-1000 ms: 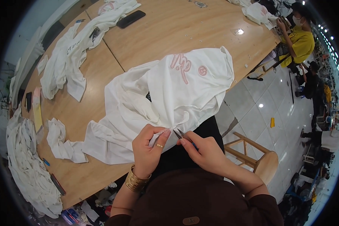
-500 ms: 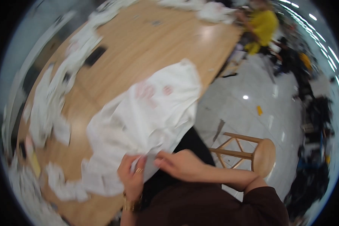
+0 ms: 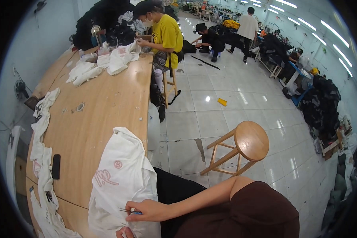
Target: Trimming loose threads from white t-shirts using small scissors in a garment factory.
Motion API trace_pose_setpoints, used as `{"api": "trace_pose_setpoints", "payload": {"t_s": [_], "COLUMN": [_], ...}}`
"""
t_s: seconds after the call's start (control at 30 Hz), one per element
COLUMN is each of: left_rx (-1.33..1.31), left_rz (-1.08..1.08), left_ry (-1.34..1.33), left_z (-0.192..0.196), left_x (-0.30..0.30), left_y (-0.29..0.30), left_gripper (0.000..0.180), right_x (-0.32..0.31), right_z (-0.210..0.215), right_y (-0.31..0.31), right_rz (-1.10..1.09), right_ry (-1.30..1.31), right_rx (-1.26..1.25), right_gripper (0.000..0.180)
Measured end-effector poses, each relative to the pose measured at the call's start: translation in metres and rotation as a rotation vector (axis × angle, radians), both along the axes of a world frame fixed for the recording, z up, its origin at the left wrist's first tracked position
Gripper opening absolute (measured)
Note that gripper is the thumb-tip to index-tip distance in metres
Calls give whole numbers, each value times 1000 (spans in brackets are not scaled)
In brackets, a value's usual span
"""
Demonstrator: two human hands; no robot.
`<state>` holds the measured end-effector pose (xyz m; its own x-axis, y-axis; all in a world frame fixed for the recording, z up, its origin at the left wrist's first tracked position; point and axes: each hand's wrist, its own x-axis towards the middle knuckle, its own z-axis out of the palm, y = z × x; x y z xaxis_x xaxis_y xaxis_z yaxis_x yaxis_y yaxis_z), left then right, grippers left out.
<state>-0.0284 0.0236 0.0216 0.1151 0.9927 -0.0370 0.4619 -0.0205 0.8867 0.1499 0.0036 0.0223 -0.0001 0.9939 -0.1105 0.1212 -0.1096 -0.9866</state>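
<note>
A white garment (image 3: 121, 190) with pink lettering and a round pink mark lies across the near table edge and my lap. My right hand (image 3: 148, 210) is closed around small thread snips (image 3: 136, 212) with blue on the handle; their thin metal blades point left over the cloth. At the lower edge shows my left hand (image 3: 125, 233), cut off by the frame, its fingers pinched on the garment's near part.
A wooden table (image 3: 107, 103) carries a row of white cloth pieces (image 3: 43, 154), a black phone (image 3: 56, 166) and more white garments (image 3: 121, 59). Right of me stands a round wooden stool (image 3: 251, 141). A person in yellow (image 3: 166, 33) handles white cloth at the far end.
The view has swung up and to the right, so the garment and hands sit lower in it. My right hand now shows the snips; my left hand has mostly left the view.
</note>
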Motion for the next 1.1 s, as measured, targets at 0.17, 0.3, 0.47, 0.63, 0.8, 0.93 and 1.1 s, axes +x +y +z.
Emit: {"api": "trace_pose_setpoints", "payload": {"t_s": [0.17,0.3,0.47,0.63,0.8,0.93,1.1], "left_rx": [25,15,23,-3,2,4,-41], "left_rz": [-53,-68,-100,-148,-153,-97,-181], "left_ry": [22,18,-25,35,16,11,36], "left_z": [7,6,-1,-4,3,5,5], "left_x": [0,-3,-7,-7,-5,-2,1], "left_y": [1,2,5,5,3,3,4], "left_gripper": [21,20,21,22,21,19,18], "right_x": [-12,-12,2,0,0,0,4], "right_z": [-27,-35,-27,-18,-9,-21,-31], "right_y": [12,14,22,16,15,16,14], "right_rz": [89,56,49,99,126,90,89], "right_ry": [-228,-344,-510,-464,-455,-437,-450], "right_rx": [185,385,346,411,414,448,397], "right_gripper": [29,24,24,25,24,23,21]}}
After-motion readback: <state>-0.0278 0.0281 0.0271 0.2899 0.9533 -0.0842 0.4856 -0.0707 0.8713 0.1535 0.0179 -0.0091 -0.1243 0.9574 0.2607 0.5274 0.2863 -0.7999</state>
